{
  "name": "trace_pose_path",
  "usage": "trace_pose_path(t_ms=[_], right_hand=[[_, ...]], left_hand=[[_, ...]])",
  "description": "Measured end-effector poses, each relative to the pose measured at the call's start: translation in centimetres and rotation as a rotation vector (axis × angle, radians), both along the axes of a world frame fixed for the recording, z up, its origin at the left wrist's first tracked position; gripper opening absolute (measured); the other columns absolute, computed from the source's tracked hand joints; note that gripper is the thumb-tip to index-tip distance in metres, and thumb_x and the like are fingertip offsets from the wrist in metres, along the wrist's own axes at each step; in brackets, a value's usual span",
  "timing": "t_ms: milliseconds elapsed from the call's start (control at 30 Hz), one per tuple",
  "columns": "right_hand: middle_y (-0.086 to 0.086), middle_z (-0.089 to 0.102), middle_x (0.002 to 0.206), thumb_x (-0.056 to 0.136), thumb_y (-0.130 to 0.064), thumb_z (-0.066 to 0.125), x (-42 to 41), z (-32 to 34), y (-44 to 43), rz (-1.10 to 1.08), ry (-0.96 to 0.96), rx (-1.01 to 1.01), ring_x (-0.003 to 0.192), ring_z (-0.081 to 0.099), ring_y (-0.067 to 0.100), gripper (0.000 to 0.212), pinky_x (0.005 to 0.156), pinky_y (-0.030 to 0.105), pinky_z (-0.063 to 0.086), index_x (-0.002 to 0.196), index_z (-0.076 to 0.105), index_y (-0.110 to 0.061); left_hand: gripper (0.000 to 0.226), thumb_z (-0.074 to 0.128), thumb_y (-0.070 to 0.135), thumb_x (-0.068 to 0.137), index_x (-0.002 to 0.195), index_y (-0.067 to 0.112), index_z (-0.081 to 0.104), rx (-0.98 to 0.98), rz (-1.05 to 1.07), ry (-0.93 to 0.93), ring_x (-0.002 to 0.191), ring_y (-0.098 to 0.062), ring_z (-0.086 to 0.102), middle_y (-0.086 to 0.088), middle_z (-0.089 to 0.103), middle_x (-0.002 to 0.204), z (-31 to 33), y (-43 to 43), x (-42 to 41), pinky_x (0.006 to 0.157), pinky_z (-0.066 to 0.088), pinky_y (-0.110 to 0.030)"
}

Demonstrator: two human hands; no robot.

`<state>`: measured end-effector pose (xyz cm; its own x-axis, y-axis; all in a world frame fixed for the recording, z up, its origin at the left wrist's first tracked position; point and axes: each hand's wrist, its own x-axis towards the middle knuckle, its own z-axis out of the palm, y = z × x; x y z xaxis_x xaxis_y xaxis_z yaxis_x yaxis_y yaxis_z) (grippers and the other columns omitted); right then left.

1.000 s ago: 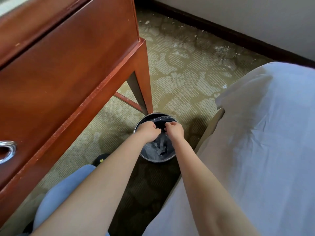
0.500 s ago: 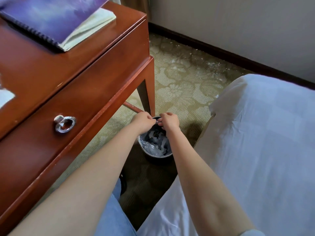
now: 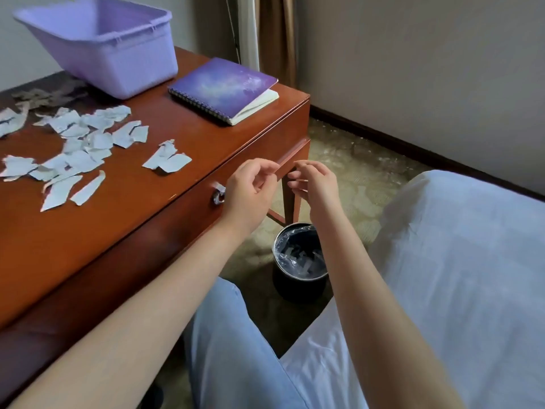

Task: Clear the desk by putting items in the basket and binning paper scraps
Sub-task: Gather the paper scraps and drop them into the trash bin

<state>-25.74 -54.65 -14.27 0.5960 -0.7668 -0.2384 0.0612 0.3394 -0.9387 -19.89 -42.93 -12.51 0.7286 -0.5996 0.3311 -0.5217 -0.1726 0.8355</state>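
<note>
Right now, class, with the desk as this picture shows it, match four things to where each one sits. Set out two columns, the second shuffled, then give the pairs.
Things
1. basket
2. notebook
3. paper scraps
4. bin

Places
A. on the floor by a leg of the desk
B. scattered over the desk top
C. standing at the far edge of the desk top
D. lying closed near the desk's far right corner

Pairs: 1-C, 2-D, 3-B, 4-A
</note>
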Motion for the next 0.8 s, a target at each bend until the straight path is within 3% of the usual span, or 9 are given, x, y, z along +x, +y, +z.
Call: trace_pose_path(t_ms=[167, 267, 433, 500, 567, 633, 700, 800], right_hand=[[0.005, 0.062, 0.073, 0.093, -0.006, 0.049, 2.9, 3.9, 5.1, 0.114, -0.037, -0.203, 0.060, 0.058, 0.012, 0.019, 0.055, 0.016, 0.049, 0.084, 0.064, -0.013], [0.001, 0.067, 0.084, 0.088, -0.011, 0.053, 5.4, 4.9, 7.8, 0.149, 0.029, -0.416, 0.072, 0.062, 0.013, 0.018, 0.072, 0.029, 0.055, 0.083, 0.068, -0.019], [0.003, 0.068, 0.107, 0.090, -0.016, 0.054, 9.1, 5.8, 11.5, 0.194, 0.140, -0.795, 0.100, 0.062, 0.018, 0.021, 0.088, 0.030, 0.048, 0.106, 0.067, -0.013], [0.007, 0.062, 0.119, 0.090, -0.017, 0.054, 10.8, 5.8, 12.3, 0.237, 0.213, -0.954, 0.110, 0.058, 0.022, 0.029, 0.093, 0.031, 0.044, 0.117, 0.061, -0.009], [0.010, 0.054, 0.131, 0.090, -0.024, 0.056, 12.7, 5.3, 12.8, 0.305, 0.326, -1.114, 0.121, 0.049, 0.026, 0.041, 0.100, 0.034, 0.038, 0.127, 0.052, -0.007], [0.009, 0.046, 0.138, 0.088, -0.039, 0.057, 14.3, 4.6, 13.3, 0.349, 0.488, -1.262, 0.131, 0.039, 0.028, 0.056, 0.112, 0.041, 0.024, 0.133, 0.045, -0.008], [0.008, 0.040, 0.143, 0.086, -0.055, 0.053, 15.5, 4.0, 13.7, 0.368, 0.649, -1.351, 0.139, 0.029, 0.028, 0.070, 0.116, 0.048, 0.011, 0.137, 0.039, -0.010], [0.009, 0.043, 0.139, 0.090, -0.058, 0.045, 17.2, 3.4, 14.3, 0.395, 0.689, -1.380, 0.136, 0.032, 0.028, 0.066, 0.117, 0.049, 0.011, 0.135, 0.040, -0.009]], left_hand=[[0.020, 0.052, 0.005, 0.089, 0.102, 0.012, 0.064, -0.115, 0.134, -0.113, 0.088, -0.002, 0.057, 0.002, 0.062, 0.101, 3.9, 5.3, 1.9, 0.069, 0.047, -0.009], [0.022, 0.052, 0.003, 0.089, 0.106, 0.010, 0.063, -0.134, 0.255, -0.146, 0.087, 0.001, 0.055, 0.003, 0.060, 0.102, 4.6, 8.6, 3.9, 0.065, 0.044, -0.005], [0.025, 0.051, 0.003, 0.088, 0.110, 0.009, 0.062, -0.072, 0.475, -0.138, 0.098, -0.009, 0.053, -0.003, 0.058, 0.113, 4.3, 14.4, 7.4, 0.073, 0.041, -0.003], [0.026, 0.051, 0.005, 0.088, 0.111, 0.010, 0.062, -0.003, 0.553, -0.157, 0.110, -0.015, 0.052, -0.006, 0.056, 0.119, 4.0, 16.4, 8.9, 0.087, 0.044, -0.016], [0.027, 0.052, 0.008, 0.088, 0.114, 0.012, 0.060, 0.110, 0.630, -0.161, 0.117, -0.018, 0.048, -0.005, 0.051, 0.126, 3.6, 17.9, 10.2, 0.091, 0.039, -0.021], [0.029, 0.053, 0.014, 0.089, 0.118, 0.014, 0.057, 0.226, 0.702, -0.154, 0.120, -0.019, 0.046, -0.003, 0.048, 0.131, 3.2, 19.1, 11.5, 0.089, 0.036, -0.022], [0.035, 0.056, 0.021, 0.089, 0.124, 0.016, 0.054, 0.340, 0.726, -0.171, 0.126, -0.020, 0.040, -0.003, 0.045, 0.137, 3.0, 19.7, 12.8, 0.097, 0.038, -0.030], [0.063, 0.057, 0.042, 0.087, 0.141, 0.017, 0.036, 0.569, 0.647, -0.167, 0.141, -0.021, 0.020, -0.003, 0.026, 0.152, 2.9, 19.9, 14.6, 0.113, 0.025, -0.041]])
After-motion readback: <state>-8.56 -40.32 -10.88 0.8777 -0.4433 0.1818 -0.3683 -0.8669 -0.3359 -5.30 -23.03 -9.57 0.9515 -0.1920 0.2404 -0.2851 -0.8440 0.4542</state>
